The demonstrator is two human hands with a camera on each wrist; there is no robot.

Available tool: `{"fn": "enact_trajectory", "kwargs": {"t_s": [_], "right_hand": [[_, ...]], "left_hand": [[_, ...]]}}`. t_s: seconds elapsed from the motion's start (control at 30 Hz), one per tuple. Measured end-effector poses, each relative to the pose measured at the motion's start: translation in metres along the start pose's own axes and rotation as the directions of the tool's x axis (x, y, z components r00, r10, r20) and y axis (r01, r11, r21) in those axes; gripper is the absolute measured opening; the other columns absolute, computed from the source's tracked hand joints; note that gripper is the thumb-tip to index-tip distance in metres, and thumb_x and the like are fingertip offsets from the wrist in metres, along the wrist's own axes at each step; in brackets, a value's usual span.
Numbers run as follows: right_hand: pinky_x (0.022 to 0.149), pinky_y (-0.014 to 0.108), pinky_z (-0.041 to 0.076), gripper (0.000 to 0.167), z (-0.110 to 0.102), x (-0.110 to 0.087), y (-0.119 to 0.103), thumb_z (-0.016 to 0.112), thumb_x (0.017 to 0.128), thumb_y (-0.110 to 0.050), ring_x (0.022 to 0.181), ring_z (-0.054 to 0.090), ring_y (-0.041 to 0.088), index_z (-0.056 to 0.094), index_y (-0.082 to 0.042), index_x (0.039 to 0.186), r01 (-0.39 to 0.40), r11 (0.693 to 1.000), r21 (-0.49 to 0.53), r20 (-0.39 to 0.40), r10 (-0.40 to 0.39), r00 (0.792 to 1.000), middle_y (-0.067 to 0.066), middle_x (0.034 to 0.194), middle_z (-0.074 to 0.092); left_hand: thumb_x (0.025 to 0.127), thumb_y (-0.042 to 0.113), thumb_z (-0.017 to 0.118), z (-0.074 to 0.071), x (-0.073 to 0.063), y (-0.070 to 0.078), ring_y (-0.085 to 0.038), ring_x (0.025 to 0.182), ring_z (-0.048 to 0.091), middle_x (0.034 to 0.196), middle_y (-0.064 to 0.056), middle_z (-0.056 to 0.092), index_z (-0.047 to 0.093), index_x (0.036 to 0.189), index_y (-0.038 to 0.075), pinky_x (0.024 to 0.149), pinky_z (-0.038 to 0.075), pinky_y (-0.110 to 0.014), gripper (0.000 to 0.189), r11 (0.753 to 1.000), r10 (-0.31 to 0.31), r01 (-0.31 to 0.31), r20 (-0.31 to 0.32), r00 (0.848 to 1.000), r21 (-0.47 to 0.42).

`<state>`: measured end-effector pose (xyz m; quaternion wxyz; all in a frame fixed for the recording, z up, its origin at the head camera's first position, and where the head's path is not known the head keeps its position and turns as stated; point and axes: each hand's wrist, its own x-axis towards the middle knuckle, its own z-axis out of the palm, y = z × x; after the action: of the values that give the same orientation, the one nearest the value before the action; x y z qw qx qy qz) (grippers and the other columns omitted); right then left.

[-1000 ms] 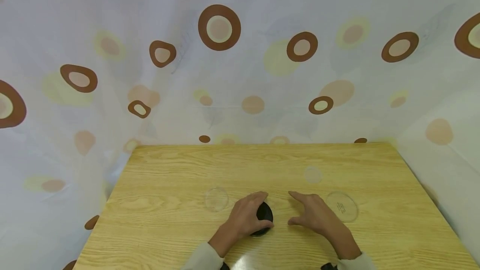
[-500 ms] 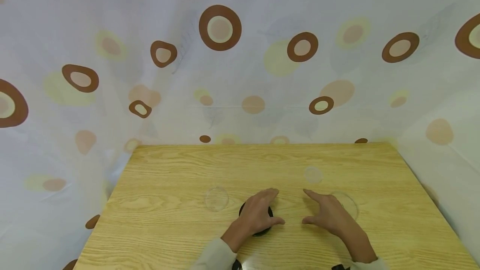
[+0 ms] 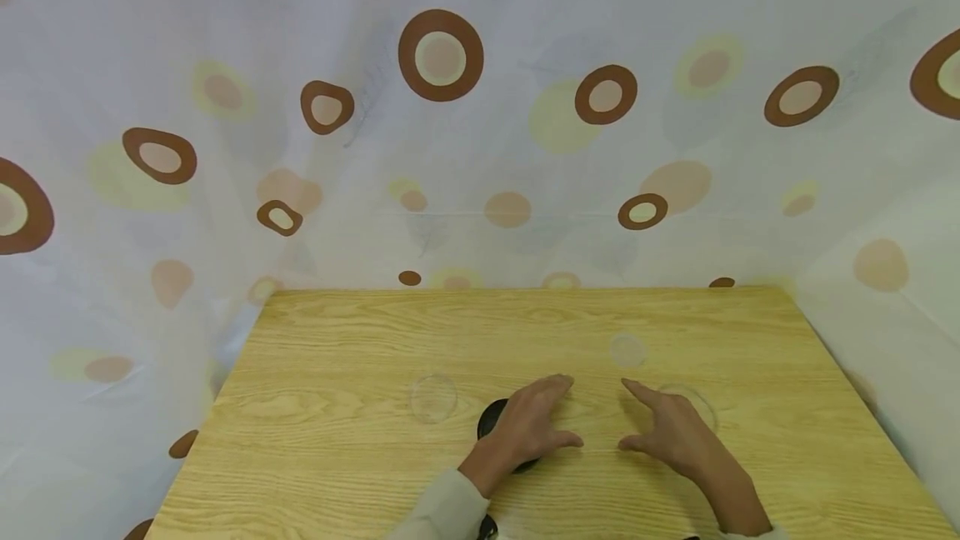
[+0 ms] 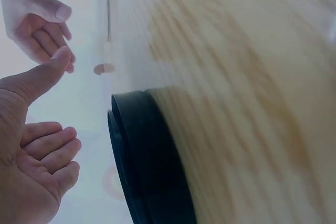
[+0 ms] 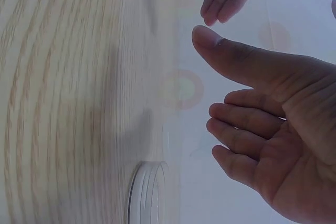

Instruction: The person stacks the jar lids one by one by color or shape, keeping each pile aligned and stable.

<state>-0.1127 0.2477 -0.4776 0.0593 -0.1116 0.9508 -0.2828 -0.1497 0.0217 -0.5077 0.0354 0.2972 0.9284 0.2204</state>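
Note:
Over the table, my left hand (image 3: 527,423) hovers with thumb and fingers apart and holds nothing. Beneath it lies a low, round black dish or lid (image 3: 491,417), partly hidden by the hand; its dark side wall (image 4: 155,161) shows closely in the left wrist view. Facing it, my right hand (image 3: 672,432) is also raised, its fingers loosely bent and its thumb spread. Just behind the right hand is a clear round dish (image 3: 707,408), half covered in the head view, while its stepped rim (image 5: 147,195) shows in the right wrist view. A gap separates the two hands.
Another clear round dish (image 3: 433,398) lies left of the black one. A smaller clear disc (image 3: 627,349) is farther back on the wood-grain table (image 3: 337,457). A patterned white curtain (image 3: 465,148) surrounds the table's back and sides.
Both hands have moved right, the left one off the black dish's right side, uncovering its left edge. The right hand now covers more of the clear dish. The dishes stay put.

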Motion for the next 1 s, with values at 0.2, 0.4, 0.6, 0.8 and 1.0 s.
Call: {"fn": "enact_trajectory", "kwargs": {"t_s": [0.2,0.4,0.6,0.8,1.0], "right_hand": [[0.089,0.059,0.048,0.088,-0.007,-0.006,0.008,0.085,0.065,-0.024,0.114,0.054,0.050,0.044,0.007,0.136,-0.001,1.000,-0.013,-0.031,0.001,1.000,0.030,0.132,0.051],[0.091,0.061,0.046,0.090,-0.011,-0.009,0.017,0.085,0.065,-0.024,0.117,0.050,0.052,0.042,0.007,0.138,-0.026,1.000,0.004,-0.038,0.026,0.999,0.031,0.134,0.049],[0.090,0.061,0.046,0.096,-0.016,-0.011,0.024,0.085,0.065,-0.029,0.117,0.048,0.054,0.039,0.007,0.140,-0.081,0.997,0.006,-0.002,0.081,0.997,0.033,0.135,0.046],[0.088,0.062,0.046,0.101,-0.021,-0.014,0.030,0.086,0.063,-0.035,0.116,0.047,0.056,0.036,0.008,0.141,-0.116,0.993,-0.007,0.018,0.116,0.993,0.036,0.135,0.045],[0.086,0.063,0.046,0.103,-0.025,-0.016,0.038,0.086,0.063,-0.037,0.115,0.047,0.057,0.036,0.007,0.141,-0.134,0.990,-0.044,0.015,0.134,0.991,0.037,0.133,0.045]], "left_hand": [[0.075,0.046,0.077,0.003,0.005,0.008,-0.016,0.130,0.049,0.142,0.000,0.050,0.046,0.141,0.012,0.103,0.045,-0.028,0.080,0.999,0.035,-0.035,-0.023,0.999,-0.012],[0.073,0.050,0.077,0.007,0.009,0.016,-0.014,0.130,0.049,0.142,0.001,0.051,0.046,0.141,0.013,0.104,0.043,-0.025,0.083,0.998,0.053,-0.053,-0.008,0.999,0.033],[0.073,0.050,0.077,0.013,0.014,0.022,-0.012,0.130,0.049,0.142,0.002,0.051,0.048,0.140,0.012,0.103,0.044,-0.023,0.082,0.996,0.055,-0.054,-0.006,0.998,0.067],[0.072,0.052,0.077,0.020,0.020,0.025,-0.010,0.130,0.049,0.141,0.004,0.051,0.047,0.140,0.015,0.103,0.043,-0.021,0.083,0.996,0.031,-0.031,0.000,1.000,0.085],[0.072,0.049,0.078,0.020,0.024,0.030,-0.010,0.128,0.050,0.140,0.003,0.052,0.048,0.139,0.014,0.102,0.044,-0.021,0.082,0.999,0.023,-0.022,-0.010,1.000,0.041]]}}
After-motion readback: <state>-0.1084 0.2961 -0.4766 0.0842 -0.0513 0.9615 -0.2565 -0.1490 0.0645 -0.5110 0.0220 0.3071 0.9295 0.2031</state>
